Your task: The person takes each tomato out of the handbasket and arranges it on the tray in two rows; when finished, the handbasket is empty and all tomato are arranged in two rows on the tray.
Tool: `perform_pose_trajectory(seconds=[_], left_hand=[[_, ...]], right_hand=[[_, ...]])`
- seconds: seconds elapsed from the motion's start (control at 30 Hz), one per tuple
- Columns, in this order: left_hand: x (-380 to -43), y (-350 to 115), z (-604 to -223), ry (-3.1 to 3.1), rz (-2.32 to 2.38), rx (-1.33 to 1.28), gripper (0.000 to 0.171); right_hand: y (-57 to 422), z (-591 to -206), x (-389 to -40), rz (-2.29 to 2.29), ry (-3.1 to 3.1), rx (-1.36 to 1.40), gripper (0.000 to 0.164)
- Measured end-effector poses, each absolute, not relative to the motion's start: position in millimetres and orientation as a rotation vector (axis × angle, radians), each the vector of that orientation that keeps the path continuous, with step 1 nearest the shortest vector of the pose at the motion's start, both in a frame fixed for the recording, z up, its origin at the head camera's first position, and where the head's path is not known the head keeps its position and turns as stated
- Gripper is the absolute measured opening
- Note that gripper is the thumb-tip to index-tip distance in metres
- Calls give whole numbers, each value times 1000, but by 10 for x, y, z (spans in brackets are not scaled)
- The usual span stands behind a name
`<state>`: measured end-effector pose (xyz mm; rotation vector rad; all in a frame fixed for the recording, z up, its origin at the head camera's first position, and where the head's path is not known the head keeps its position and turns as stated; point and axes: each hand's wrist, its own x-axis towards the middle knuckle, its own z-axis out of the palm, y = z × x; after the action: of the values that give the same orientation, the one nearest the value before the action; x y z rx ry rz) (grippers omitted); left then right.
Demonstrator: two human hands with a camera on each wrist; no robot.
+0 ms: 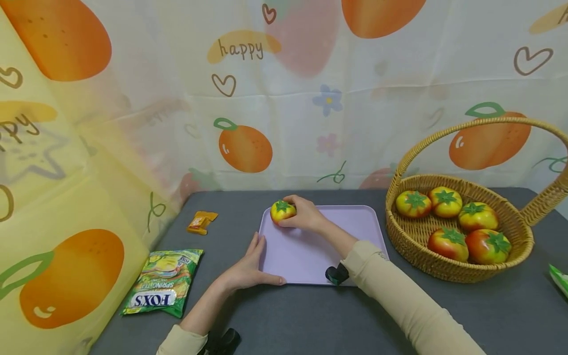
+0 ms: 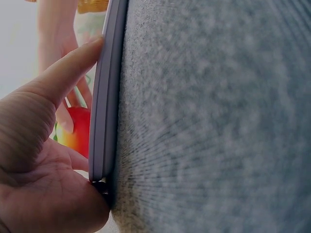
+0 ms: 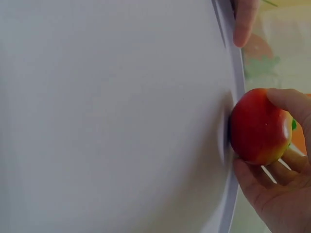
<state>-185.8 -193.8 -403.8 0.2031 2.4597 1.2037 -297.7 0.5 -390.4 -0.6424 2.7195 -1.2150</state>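
My right hand [image 1: 306, 214] holds a red and yellow tomato [image 1: 282, 212] with a green star-shaped top. It grips the tomato at the far left corner of a lilac tray [image 1: 328, 251]. In the right wrist view the thumb and fingers curl round the tomato [image 3: 260, 127], which sits at the tray's raised rim [image 3: 238, 73]. My left hand [image 1: 246, 268] lies at the tray's near left corner, fingers straight along the left side and thumb at the front edge. The left wrist view shows that thumb touching the tray's rim [image 2: 104, 97].
To the right stands a wicker basket [image 1: 452, 273] with a tall handle and several similar tomatoes [image 1: 474, 216]. On the left lie a green FOX'S candy bag [image 1: 166, 281] and a small orange wrapped packet [image 1: 201, 222]. Part of a green packet [image 1: 560, 280] shows at the right edge.
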Motion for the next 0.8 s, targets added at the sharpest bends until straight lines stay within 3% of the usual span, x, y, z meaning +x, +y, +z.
perform_pose_trajectory(seconds=[0.8], left_hand=[[-1856,-1925,-4049,2476,1197,188,122]], right_hand=[[115,-3836,-2899,-1257,2664,-637,70]])
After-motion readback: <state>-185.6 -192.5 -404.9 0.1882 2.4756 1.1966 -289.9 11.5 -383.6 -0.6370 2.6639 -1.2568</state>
